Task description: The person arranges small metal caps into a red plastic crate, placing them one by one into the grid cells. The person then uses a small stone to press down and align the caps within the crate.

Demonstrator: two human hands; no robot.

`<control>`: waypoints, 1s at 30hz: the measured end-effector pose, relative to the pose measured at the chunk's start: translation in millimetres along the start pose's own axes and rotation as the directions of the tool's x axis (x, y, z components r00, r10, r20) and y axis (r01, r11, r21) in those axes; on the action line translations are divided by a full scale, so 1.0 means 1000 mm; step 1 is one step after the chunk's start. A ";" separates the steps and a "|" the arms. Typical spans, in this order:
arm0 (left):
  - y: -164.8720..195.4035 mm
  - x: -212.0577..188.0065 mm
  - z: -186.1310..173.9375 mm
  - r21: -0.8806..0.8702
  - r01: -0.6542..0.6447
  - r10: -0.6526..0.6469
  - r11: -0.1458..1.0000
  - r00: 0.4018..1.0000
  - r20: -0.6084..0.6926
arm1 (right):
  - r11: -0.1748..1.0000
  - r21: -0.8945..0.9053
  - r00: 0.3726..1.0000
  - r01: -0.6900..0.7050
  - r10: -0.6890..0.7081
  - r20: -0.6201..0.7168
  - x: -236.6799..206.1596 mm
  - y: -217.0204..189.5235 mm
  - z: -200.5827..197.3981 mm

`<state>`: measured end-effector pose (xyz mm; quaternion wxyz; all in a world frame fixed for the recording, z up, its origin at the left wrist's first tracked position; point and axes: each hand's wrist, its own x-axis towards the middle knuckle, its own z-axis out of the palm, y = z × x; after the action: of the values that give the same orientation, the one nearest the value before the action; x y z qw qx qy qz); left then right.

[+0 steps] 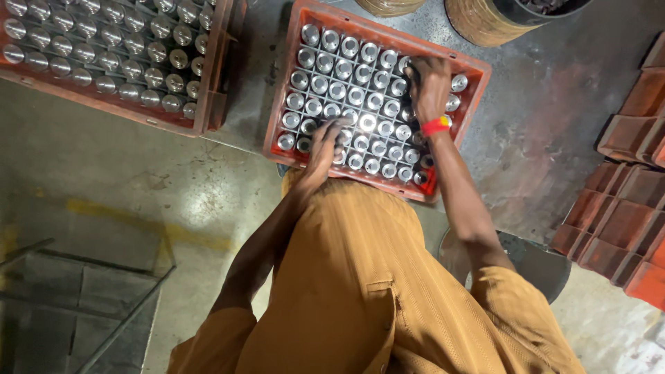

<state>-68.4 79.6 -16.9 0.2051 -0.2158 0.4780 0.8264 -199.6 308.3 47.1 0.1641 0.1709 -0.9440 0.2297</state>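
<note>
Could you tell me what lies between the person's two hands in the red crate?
In the head view, upright shiny metal cylinders in the red crate fill the stretch between the left hand and right hand.

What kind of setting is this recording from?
Probably a metalworking workshop or small factory floor. Both hands, left hand and right hand, reach into a red crate of shiny metal cylinders; a second full crate and stacked empty crates stand on stained concrete.

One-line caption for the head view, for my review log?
Both hands, left and right, reach into a red crate of upright metal cylinders on the floor.
</note>
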 end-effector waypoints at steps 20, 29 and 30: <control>-0.001 -0.017 0.031 0.141 0.050 -0.071 0.989 0.987 0.147 | 0.338 0.626 0.696 -0.702 0.511 0.505 -0.133 -0.076 -0.001; -0.007 -0.018 0.002 0.024 0.089 -0.089 0.996 0.996 -0.002 | 0.997 -0.004 0.980 -0.072 0.072 0.184 -0.126 -0.037 -0.036; -0.008 -0.019 0.001 0.027 0.068 -0.067 0.997 0.998 -0.012 | 0.997 -0.051 0.971 -0.057 0.067 0.229 -0.126 -0.035 -0.031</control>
<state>-48.7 81.4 -11.5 0.2333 -0.2335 0.4827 0.8112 -67.3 325.4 37.4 0.0501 0.1633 -0.9663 0.1923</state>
